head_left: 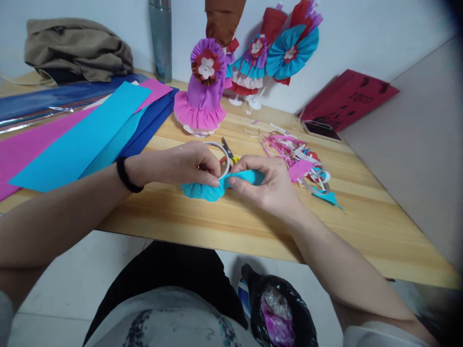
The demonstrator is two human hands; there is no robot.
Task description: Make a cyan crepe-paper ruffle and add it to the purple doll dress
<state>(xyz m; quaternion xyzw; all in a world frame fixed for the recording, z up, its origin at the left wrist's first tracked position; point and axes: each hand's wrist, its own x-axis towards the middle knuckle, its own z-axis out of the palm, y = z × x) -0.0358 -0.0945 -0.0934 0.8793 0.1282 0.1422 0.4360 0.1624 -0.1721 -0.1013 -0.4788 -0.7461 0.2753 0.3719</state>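
A strip of blue crepe paper is held between my hands above the front of the table, its left part gathered into ruffles. My left hand pinches the gathered part along its upper edge, thumb on top. On the right, my right hand grips the smoother end between thumb and fingers. A white roll of tape stands just behind the paper, close to my left fingers; whether they touch it I cannot tell. Behind it lie scissors with yellow and orange handles, partly hidden by my hands.
Paper sheets in blue and pink spread over the left side. Finished crepe-paper figures stand at the back, near a bottle. Paper scraps lie right, a red bag beyond. Below is a black-lined bin.
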